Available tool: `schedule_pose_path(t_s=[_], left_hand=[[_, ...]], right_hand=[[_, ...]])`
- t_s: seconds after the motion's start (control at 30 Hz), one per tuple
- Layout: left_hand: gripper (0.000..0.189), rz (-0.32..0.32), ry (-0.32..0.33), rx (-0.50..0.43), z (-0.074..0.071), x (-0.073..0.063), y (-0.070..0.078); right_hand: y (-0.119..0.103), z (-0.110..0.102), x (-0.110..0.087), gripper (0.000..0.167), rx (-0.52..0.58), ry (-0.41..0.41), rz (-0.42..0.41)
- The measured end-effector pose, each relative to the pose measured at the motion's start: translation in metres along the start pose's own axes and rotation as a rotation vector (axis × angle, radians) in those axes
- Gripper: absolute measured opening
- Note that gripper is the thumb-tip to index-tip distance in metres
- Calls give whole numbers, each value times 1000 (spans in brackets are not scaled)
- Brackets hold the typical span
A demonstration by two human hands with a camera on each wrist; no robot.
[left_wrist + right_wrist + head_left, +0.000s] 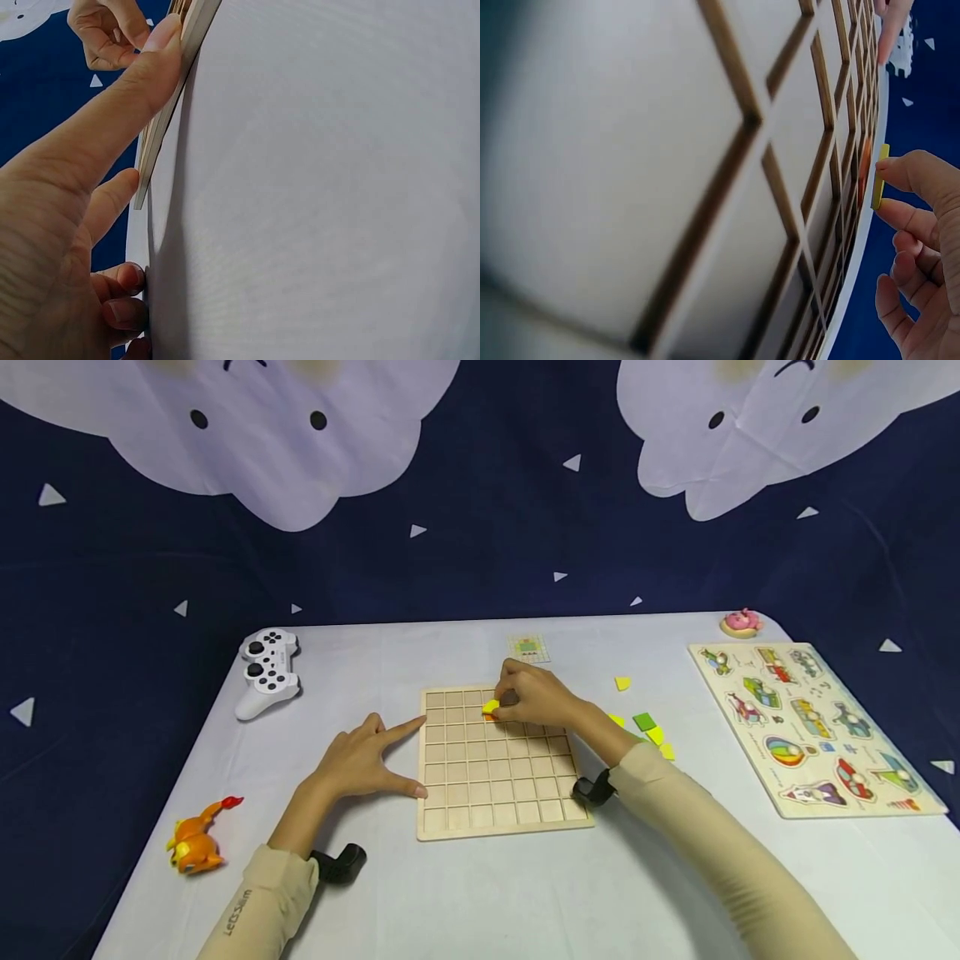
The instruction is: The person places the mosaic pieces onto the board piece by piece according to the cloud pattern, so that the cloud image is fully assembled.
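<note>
My right hand (536,695) pinches a small yellow tile (880,176) between thumb and forefinger, close over the wooden grid board (480,793). An orange tile (865,165) sits in a cell of the board, partly under the yellow one in the head view. My left hand (362,762) rests at the board's left side. Its forefinger and thumb are spread straight, with their tips at the edge; in the left wrist view the thumb (135,97) lies along the board's side and the other fingers are bent.
Several green and yellow tiles (644,722) lie right of the board, and a small pattern card (528,648) behind it. A picture puzzle board (817,735) and a pink toy (741,623) are at the right. A white game controller (268,672) and an orange toy figure (197,843) stand left.
</note>
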State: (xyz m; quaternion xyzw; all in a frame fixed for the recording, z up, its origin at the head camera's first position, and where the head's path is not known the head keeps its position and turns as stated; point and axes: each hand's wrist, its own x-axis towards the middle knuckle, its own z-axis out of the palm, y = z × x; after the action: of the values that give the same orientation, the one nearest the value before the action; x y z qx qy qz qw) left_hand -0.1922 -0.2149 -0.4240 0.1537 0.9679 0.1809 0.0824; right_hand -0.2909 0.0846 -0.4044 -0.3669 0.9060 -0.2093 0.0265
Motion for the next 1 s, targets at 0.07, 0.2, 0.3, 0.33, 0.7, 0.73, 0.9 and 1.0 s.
schedule_pose_path(t_s=[0.07, 0.2, 0.3, 0.33, 0.7, 0.73, 0.9, 1.0], left_hand=[[112, -1, -2, 3, 0, 0, 0], [112, -2, -7, 4, 1, 1, -1], [112, -4, -8, 2, 1, 1, -1], [112, -4, -8, 2, 1, 1, -1], [111, 6, 4, 7, 1, 1, -2], [111, 6, 5, 8, 1, 1, -2], [111, 5, 7, 6, 2, 1, -2], [112, 3, 4, 2, 2, 1, -2]], right_hand=[[-2, 2, 1, 18, 3, -10, -11], [-6, 5, 3, 16, 19, -18, -36], [-9, 6, 6, 18, 23, -27, -50], [-10, 7, 6, 18, 19, -31, -55], [-15, 11, 10, 19, -20, -25, -86], [-15, 11, 10, 18, -10, -28, -84], [-16, 13, 10, 12, 61, -54, -55], [-17, 12, 10, 11, 82, -71, -29]])
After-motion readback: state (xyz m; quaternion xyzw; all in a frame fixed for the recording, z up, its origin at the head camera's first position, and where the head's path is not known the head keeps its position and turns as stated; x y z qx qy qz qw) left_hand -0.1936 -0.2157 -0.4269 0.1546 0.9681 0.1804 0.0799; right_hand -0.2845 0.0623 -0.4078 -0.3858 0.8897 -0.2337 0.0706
